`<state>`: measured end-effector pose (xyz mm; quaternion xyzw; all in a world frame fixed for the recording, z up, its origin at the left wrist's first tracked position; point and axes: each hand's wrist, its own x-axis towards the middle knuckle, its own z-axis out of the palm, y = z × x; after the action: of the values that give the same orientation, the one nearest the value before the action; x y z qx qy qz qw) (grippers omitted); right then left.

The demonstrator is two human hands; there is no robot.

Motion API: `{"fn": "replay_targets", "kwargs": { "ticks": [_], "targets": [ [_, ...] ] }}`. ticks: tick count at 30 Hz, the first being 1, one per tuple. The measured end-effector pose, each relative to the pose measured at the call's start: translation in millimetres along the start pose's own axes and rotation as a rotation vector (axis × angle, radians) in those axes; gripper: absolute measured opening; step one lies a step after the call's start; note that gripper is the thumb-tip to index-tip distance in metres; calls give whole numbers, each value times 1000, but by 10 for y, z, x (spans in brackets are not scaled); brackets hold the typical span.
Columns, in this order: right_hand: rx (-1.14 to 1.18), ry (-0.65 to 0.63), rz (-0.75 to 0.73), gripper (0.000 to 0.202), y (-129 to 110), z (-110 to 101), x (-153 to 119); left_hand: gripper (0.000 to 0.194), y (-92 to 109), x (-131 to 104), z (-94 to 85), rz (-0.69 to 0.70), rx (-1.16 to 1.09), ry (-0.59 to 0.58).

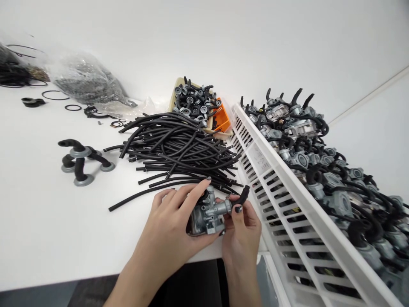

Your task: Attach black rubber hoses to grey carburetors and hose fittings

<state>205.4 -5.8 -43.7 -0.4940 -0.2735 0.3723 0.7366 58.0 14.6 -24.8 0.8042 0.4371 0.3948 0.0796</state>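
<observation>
My left hand (174,219) is wrapped round the body of a grey metal carburetor (209,213) near the table's front edge. At the carburetor's right end, the fingers of my right hand (241,226) grip a cap with a short bent black rubber tube (242,198) pointing up and to the right. The cap sits against the carburetor body. Just behind my hands lies a pile of long black hoses (179,149). Several caps with black rubber elbows (79,164) stand on the white table to the left.
A white slotted crate (271,170) full of carburetors (332,204) runs along the right side. Behind the hoses are a yellow bin (174,96) of capped elbows and an orange tray (223,117). Clear bags (86,81) and black rings (73,107) lie at the back left.
</observation>
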Motion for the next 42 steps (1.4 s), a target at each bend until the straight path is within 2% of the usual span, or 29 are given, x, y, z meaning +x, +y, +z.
{"fn": "replay_targets", "kwargs": {
  "ticks": [7,16,24,34,42],
  "targets": [
    [44,-146,-25,21,-47,-2,-43,75,-13,-4,-2,-21,-16,0],
    [-2,-142,-56,17,-60,38,-45,74,-2,5,-11,-31,-29,-16],
    [46,-110,-60,19,-53,25,-42,75,0,-14,-38,-19,-47,-37],
    [-44,-62,-79,26,-71,45,-51,73,3,-3,-37,-29,-40,-46],
    [-56,-72,-65,27,-64,35,-40,73,7,-10,-30,-34,-32,-34]
  ]
}}
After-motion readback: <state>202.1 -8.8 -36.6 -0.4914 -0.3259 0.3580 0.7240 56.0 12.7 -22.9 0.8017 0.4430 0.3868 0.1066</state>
